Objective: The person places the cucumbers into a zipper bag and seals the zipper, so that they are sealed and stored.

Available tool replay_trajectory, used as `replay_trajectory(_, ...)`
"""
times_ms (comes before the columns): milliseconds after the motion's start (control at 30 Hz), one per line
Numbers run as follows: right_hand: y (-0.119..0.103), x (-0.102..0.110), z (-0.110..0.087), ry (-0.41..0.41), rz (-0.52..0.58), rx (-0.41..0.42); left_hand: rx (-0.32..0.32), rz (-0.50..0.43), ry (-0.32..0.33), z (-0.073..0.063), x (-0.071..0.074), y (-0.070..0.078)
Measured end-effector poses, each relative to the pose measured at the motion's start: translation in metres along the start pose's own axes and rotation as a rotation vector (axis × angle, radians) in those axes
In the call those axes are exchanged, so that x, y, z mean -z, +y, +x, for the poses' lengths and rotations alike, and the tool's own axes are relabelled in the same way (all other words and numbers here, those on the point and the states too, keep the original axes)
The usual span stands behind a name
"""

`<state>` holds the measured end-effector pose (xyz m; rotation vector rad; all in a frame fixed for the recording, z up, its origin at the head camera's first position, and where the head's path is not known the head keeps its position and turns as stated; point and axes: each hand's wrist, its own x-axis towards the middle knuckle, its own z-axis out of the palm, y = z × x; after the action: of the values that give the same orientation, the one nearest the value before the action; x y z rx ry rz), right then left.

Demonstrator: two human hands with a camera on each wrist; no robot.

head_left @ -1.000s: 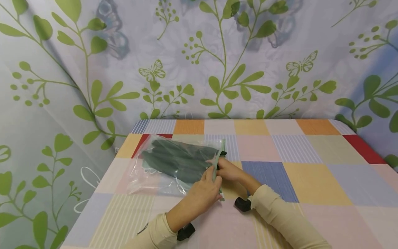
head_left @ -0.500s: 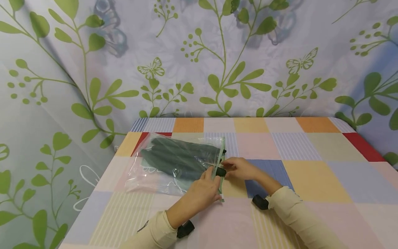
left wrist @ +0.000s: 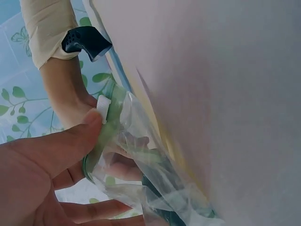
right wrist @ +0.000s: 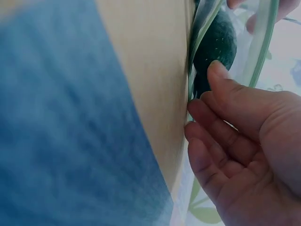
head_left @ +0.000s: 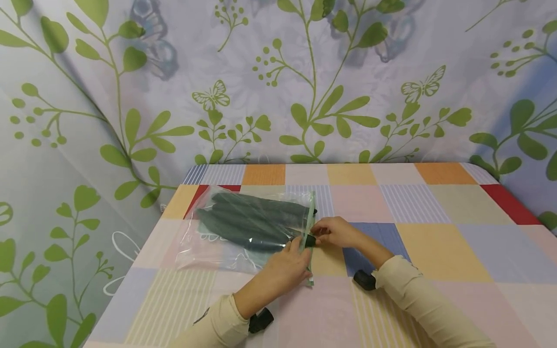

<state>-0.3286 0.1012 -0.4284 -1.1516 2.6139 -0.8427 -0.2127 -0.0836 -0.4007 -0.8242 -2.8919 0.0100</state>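
Note:
A clear zip bag (head_left: 226,258) with a green-edged mouth lies on the table, holding several long dark green cucumbers (head_left: 243,220). My left hand (head_left: 283,270) grips the bag at its mouth; in the left wrist view the thumb lies by the white zip slider (left wrist: 103,108). One cucumber's end (head_left: 310,240) pokes out through the mouth, and my right hand (head_left: 337,233) pinches it. In the right wrist view the thumb presses on the bumpy cucumber (right wrist: 216,44), with the index finger curled under it. Most of that cucumber stays inside the bag.
A patchwork cloth (head_left: 448,251) covers the table. Behind it hangs a curtain (head_left: 243,63) printed with leaves and butterflies. Dark wrist devices sit at the left (head_left: 261,320) and right (head_left: 364,280) sleeve cuffs.
My right hand has drawn back to the right from the bag's mouth, and a cucumber's end now shows there. The left hand has kept its grip nearly in place.

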Motion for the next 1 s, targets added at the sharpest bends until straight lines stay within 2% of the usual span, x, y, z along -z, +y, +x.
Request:
replay_trajectory(100,-0.002,0.0,0.004,0.016,-0.029,0.013,-0.023,0.014,0.027,-0.001,-0.001,-0.002)
replay_trajectory(233,-0.007,-0.002,0.011,0.03,-0.066,-0.004,-0.055,0.057,0.102,-0.003,-0.003,-0.002)
replay_trajectory(433,-0.014,-0.007,0.021,0.042,-0.102,-0.095,-0.09,0.077,0.187,-0.007,-0.006,-0.003)
replay_trajectory(600,-0.018,-0.011,0.029,0.046,-0.152,-0.201,-0.104,0.111,0.216,-0.007,-0.006,-0.003)
replay_trajectory(700,-0.019,-0.011,0.032,0.045,-0.144,-0.233,-0.1,0.105,0.193,-0.007,-0.004,-0.003)
replay_trajectory(833,-0.012,-0.007,0.03,0.071,-0.11,-0.225,-0.072,0.024,0.074,-0.006,-0.003,-0.003)
replay_trajectory(900,-0.007,-0.002,0.029,0.116,-0.095,-0.236,-0.049,-0.013,0.021,-0.005,-0.004,-0.004)
replay_trajectory(1000,0.001,0.007,0.029,0.195,-0.044,-0.28,-0.026,-0.024,-0.011,-0.005,-0.004,-0.005)
